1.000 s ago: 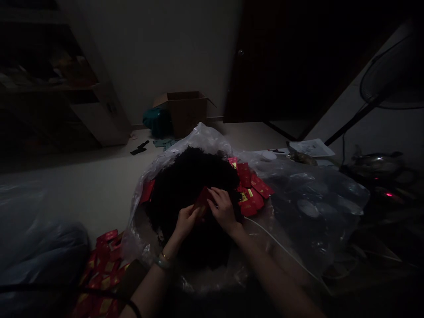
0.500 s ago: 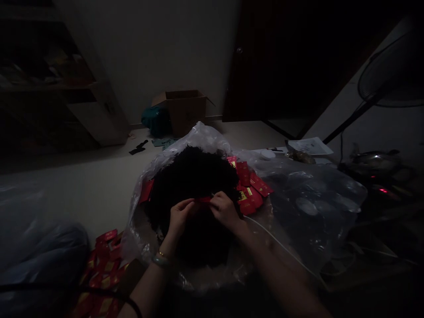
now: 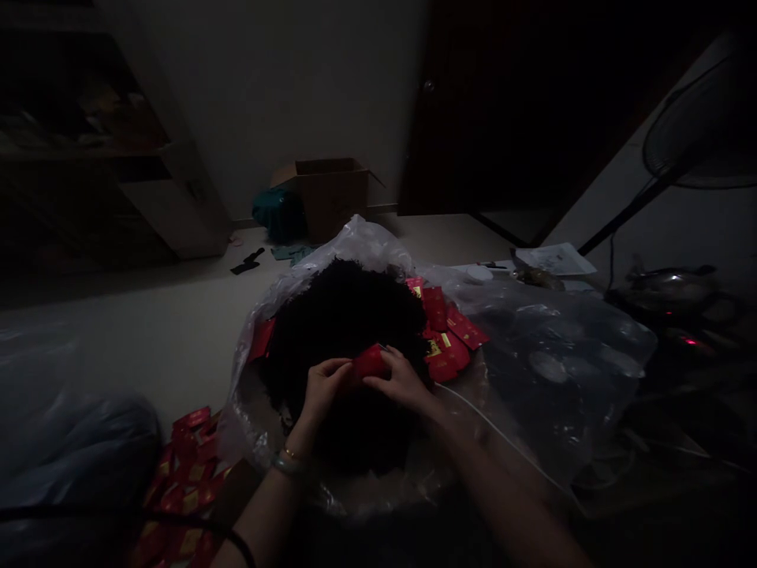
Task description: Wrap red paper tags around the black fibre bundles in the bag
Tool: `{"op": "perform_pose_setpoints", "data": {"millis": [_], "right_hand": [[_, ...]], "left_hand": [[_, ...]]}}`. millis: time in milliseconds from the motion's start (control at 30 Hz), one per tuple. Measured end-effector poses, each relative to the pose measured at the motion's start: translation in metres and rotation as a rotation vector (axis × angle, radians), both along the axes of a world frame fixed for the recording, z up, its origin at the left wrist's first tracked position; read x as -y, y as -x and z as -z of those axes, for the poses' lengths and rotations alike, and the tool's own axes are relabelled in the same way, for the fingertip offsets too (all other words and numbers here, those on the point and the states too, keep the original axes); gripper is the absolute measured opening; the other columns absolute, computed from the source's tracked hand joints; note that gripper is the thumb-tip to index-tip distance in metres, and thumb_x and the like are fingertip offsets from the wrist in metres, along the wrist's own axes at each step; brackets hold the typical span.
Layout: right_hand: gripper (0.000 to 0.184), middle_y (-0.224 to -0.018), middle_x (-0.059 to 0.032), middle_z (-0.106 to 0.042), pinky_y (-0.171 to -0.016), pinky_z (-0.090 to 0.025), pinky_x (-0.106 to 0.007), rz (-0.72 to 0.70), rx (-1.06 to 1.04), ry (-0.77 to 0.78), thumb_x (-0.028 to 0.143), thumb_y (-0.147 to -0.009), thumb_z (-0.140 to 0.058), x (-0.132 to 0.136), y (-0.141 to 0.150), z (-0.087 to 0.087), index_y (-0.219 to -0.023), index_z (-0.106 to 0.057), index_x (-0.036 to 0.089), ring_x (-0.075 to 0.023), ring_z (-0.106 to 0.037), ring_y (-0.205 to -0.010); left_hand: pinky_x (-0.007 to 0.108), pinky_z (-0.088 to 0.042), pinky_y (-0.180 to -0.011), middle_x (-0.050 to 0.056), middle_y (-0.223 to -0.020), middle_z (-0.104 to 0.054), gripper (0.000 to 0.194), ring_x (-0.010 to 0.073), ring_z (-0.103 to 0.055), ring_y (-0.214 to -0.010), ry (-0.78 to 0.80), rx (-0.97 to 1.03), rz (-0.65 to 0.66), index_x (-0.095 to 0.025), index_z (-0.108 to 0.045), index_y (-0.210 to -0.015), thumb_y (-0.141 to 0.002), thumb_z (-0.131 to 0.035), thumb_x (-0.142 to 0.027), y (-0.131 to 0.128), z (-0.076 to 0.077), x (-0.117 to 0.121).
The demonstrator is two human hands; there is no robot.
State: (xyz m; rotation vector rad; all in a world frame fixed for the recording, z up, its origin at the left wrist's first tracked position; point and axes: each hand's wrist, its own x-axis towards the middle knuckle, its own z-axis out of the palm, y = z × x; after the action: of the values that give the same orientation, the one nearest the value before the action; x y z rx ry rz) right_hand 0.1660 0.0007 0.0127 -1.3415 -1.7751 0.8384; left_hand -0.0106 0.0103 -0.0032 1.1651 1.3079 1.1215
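A small red packet (image 3: pixel 370 363) is held between both hands over a heap of dark, crumbly-looking material (image 3: pixel 348 304); its kind is too dark to tell. My left hand (image 3: pixel 326 383) pinches the packet's left end, with thumb and finger pressed together. On the other end, my right hand (image 3: pixel 403 380) grips it with thumb below and fingers above. The heap sits in a clear plastic bag (image 3: pixel 245 402) whose edges are spread around it. Several red packets with gold print (image 3: pixel 446 335) lie at the heap's right, and another red packet (image 3: pixel 261 341) at its left.
More red packets (image 3: pixel 189 473) are piled at lower left beside a dark bundle in plastic (image 3: pixel 83 457). Another plastic bag (image 3: pixel 550 355) lies to the right, near a metal kettle (image 3: pixel 674 288). An open cardboard box (image 3: pixel 331 201) stands by the wall, and a fan (image 3: pixel 691 134) at right.
The red packet has tilted in my hands, from upright and slanted, to edge-on, to its red face showing. Both hands keep hold of it over the heap.
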Motion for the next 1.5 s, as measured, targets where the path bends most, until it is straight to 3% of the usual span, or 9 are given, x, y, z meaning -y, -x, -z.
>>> {"op": "perform_pose_setpoints", "data": {"millis": [167,400,600,833,1000,1200,1300,1367,1500], "right_hand": [[0.028,-0.084,-0.0042,-0.07,-0.077,-0.049,-0.035,-0.175,-0.242,0.39,0.04,-0.077,-0.058,-0.002,-0.002,-0.002,-0.086,-0.069,0.015,-0.0198,-0.063,-0.079],[0.029,-0.087,-0.003,-0.07,-0.076,-0.047,-0.031,-0.185,-0.22,0.38,0.037,-0.078,-0.059,0.002,0.002,0.009,-0.094,-0.069,0.016,-0.019,-0.061,-0.081],[0.033,-0.081,-0.0032,-0.068,-0.068,-0.046,-0.028,-0.13,-0.226,0.476,0.04,-0.082,-0.053,0.002,0.003,0.012,-0.095,-0.067,0.013,-0.0166,-0.059,-0.072],[0.046,-0.102,-0.0042,-0.068,-0.093,-0.04,-0.036,-0.32,-0.466,0.51,0.046,-0.072,-0.064,0.001,0.0,0.005,-0.108,-0.064,0.016,-0.0206,-0.058,-0.097],[0.05,-0.095,-0.0058,-0.069,-0.093,-0.041,-0.041,-0.293,-0.469,0.63,0.052,-0.067,-0.069,0.004,-0.001,0.004,-0.1,-0.066,0.014,-0.0213,-0.061,-0.089],[0.056,-0.104,-0.0061,-0.068,-0.096,-0.04,-0.042,-0.26,-0.525,0.673,0.059,-0.077,-0.055,-0.001,0.001,0.011,-0.114,-0.062,0.018,-0.0204,-0.062,-0.093],[0.054,-0.104,-0.0078,-0.068,-0.099,-0.038,-0.042,-0.249,-0.385,0.617,0.057,-0.085,-0.043,-0.01,-0.003,0.01,-0.111,-0.064,0.015,-0.0208,-0.061,-0.096],[0.057,-0.1,-0.0092,-0.068,-0.098,-0.039,-0.044,-0.249,-0.271,0.591,0.056,-0.089,-0.035,-0.015,-0.004,0.007,-0.106,-0.066,0.012,-0.0217,-0.06,-0.095],[0.055,-0.101,-0.0081,-0.067,-0.1,-0.038,-0.042,-0.267,-0.191,0.518,0.054,-0.09,-0.032,-0.018,0.003,0.0,-0.104,-0.067,0.014,-0.0217,-0.057,-0.102]], "left_hand": [[0.032,-0.052,-0.07,0.006,-0.074,-0.073,0.021,0.0228,-0.067,-0.074,-0.048,-0.072,0.041,-0.017,-0.073,-0.073,-0.064,-0.068,-0.035,-0.003,0.001,0.001],[0.03,-0.052,-0.063,0.007,-0.078,-0.072,0.039,0.0198,-0.067,-0.069,0.003,0.107,-0.032,-0.014,-0.064,-0.095,-0.068,-0.065,-0.042,-0.001,0.003,-0.003],[0.029,-0.052,-0.063,0.005,-0.074,-0.07,0.04,0.0194,-0.067,-0.07,-0.052,0.074,-0.077,-0.014,-0.06,-0.101,-0.069,-0.064,-0.038,0.0,0.006,-0.003],[0.031,-0.051,-0.069,0.005,-0.078,-0.069,0.031,0.0194,-0.066,-0.075,-0.158,-0.047,-0.075,-0.016,-0.061,-0.1,-0.077,-0.054,-0.036,0.003,0.008,-0.005],[0.032,-0.05,-0.071,0.004,-0.075,-0.069,0.035,0.0177,-0.065,-0.071,-0.191,-0.091,-0.031,-0.016,-0.055,-0.11,-0.081,-0.049,-0.033,0.001,0.013,-0.004],[0.039,-0.044,-0.087,0.011,-0.102,-0.067,0.029,0.0231,-0.061,-0.1,-0.511,-0.436,-0.11,-0.017,-0.057,-0.107,-0.085,-0.047,-0.032,0.003,0.006,0.001],[0.046,-0.034,-0.098,0.013,-0.121,-0.06,0.048,0.0297,-0.045,-0.123,-0.757,-0.73,0.113,-0.017,-0.051,-0.121,-0.076,-0.06,-0.031,-0.001,-0.001,0.009],[0.049,-0.032,-0.096,0.013,-0.125,-0.058,0.062,0.0331,-0.041,-0.126,-0.801,-0.917,0.236,-0.018,-0.046,-0.129,-0.071,-0.065,-0.029,-0.006,0.0,0.014],[0.045,-0.039,-0.087,0.014,-0.118,-0.063,0.049,0.0317,-0.052,-0.113,-0.775,-1.061,0.186,-0.018,-0.054,-0.121,-0.074,-0.063,-0.021,-0.013,0.011,0.014]]}}
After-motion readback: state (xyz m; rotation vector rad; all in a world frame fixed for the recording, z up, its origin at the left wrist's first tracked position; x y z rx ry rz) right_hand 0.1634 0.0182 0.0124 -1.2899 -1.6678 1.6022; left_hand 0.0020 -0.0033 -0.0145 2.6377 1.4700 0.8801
